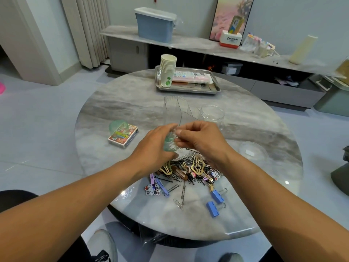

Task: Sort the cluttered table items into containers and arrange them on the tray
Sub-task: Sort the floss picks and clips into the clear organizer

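My left hand (pixel 154 143) grips a small clear cup with green contents (pixel 170 143) just above a pile of hair clips, bobby pins and paper clips (pixel 190 169). My right hand (pixel 200 138) pinches something small at the cup's rim; what it is cannot be made out. Two blue binder clips (pixel 215 201) lie at the near edge of the round marble table (pixel 122 110). A tall clear container (pixel 175 108) and a clear jar (pixel 212 113) stand behind my hands. The steel tray (pixel 188 91) at the far side holds stacked paper cups (pixel 168 70).
A card box with a green lid on it (pixel 122 136) lies left of my hands. A clear lid (pixel 253 153) rests at the right. Behind the table runs a low cabinet with a blue bin (pixel 154 25). A dark chair edge (pixel 341 173) stands at far right.
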Available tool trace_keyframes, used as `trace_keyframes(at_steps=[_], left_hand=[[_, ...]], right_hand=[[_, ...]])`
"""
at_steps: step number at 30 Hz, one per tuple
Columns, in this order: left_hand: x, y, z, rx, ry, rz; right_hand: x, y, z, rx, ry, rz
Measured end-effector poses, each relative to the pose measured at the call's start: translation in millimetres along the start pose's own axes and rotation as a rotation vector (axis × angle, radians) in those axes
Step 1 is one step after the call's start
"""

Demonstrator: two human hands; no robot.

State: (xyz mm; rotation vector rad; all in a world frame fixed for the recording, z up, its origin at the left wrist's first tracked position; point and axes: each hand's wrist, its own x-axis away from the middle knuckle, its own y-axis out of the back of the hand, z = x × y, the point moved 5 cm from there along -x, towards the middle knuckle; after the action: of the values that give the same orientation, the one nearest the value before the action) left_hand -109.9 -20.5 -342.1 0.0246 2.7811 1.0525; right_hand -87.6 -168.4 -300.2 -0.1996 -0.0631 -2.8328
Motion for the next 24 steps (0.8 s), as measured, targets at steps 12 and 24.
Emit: trace_keyframes(at_steps=[12,24], left_hand=[[-5.6,5.4,19.1,0.274,0.175,-0.104],[-12.7,19.0,72.2,0.163,0.365,-0.213]], right_hand=[[-0.9,14.7,10.5,0.304,0.251,-0.266],[-5.8,16.4,-31.0,0.644,-0.026,-0.067]])
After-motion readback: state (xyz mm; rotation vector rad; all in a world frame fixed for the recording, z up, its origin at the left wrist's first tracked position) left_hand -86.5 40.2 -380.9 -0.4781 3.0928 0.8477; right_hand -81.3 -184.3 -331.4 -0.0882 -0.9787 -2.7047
